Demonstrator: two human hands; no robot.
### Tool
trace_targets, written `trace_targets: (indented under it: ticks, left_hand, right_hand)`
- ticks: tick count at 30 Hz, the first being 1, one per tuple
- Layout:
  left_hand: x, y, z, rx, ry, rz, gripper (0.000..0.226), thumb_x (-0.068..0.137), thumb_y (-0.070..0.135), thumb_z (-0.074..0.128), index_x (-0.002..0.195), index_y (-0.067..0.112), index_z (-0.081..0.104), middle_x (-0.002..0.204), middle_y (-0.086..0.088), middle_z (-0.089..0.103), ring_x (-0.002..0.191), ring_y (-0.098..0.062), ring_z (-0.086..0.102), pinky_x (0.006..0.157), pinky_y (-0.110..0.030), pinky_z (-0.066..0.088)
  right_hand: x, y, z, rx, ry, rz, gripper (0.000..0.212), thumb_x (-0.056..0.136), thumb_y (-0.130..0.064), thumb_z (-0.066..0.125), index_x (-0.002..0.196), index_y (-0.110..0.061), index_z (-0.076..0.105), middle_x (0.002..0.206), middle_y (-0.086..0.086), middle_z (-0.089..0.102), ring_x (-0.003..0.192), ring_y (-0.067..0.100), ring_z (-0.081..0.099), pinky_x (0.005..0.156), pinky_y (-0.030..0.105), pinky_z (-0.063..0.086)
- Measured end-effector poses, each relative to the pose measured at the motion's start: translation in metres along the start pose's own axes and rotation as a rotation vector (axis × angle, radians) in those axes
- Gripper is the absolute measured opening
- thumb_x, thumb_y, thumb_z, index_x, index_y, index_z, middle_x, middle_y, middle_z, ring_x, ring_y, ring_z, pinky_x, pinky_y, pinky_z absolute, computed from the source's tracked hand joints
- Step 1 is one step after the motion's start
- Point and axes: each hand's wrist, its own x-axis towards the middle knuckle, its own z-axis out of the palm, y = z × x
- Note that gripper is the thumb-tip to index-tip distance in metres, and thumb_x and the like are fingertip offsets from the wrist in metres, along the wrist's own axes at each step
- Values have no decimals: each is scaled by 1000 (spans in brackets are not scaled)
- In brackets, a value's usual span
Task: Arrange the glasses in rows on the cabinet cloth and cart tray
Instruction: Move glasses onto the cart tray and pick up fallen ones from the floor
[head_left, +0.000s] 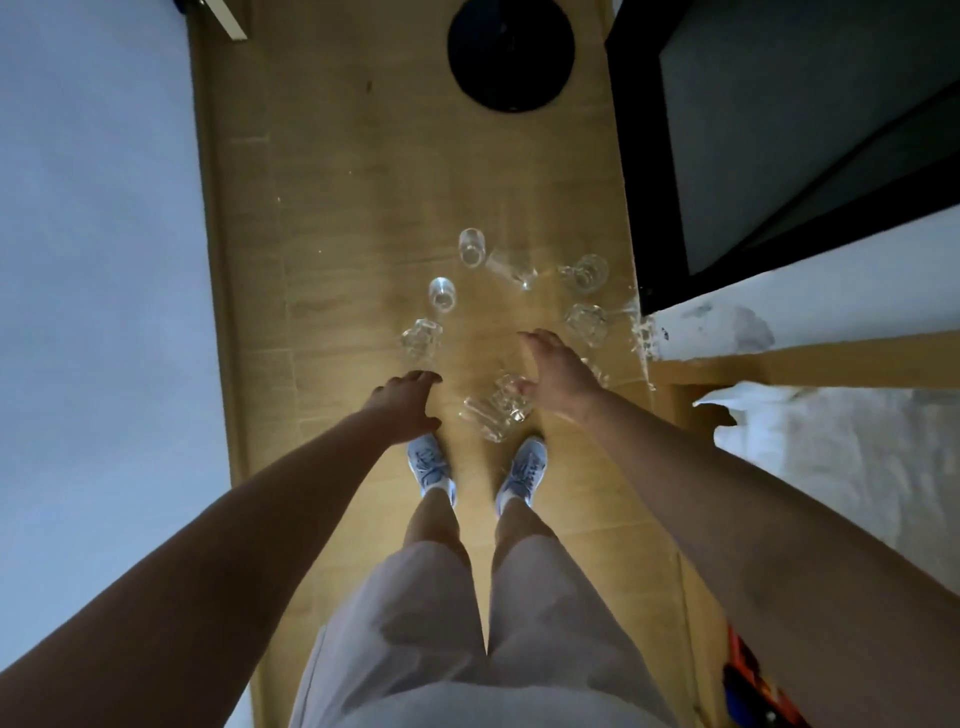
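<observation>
Head view looks straight down on the wooden floor (363, 182). The glasses (441, 292) are all there, loose in front of my shoes (431, 462), in no row. Some stand, like the upright glass (471, 247) at the far side. One tipped glass (511, 273) lies on its side, and a small heap of glasses (496, 410) lies just before the toes.

My left hand (410, 400) is low above the floor, its fingers relaxed and holding nothing. My right hand (561, 374) hangs over the heap with fingers spread. The thumb is very near to a glass, but I cannot tell if it touches.

At the right side is a white cloth (831, 457), maybe the cabinet cloth, and I see no glass on it. No cart tray shows. I judge the task hardly begun: every glass is yet to be lifted and set in rows.
</observation>
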Motion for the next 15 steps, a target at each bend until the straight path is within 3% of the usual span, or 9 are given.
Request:
trace_targets:
  ticks: [7,15]
  left_hand:
    - [44,9,56,-320,73,-120,71,81,29,70,142,18,37,147,-9,40,131,-28,42,105,-40,38]
    - [86,3,124,-404,114,-139,70,82,29,71,142,16,38,147,-8,40,132,-28,40,106,-40,37]
  right_hand:
    - [35,39,36,-55,-64,-63,75,85,-29,67,148,-19,27,153,7,26,136,28,34,111,35,33]
    - [79,57,93,38,-44,-79,73,86,-26,67,147,-19,29,149,9,35,133,27,38,109,34,35]
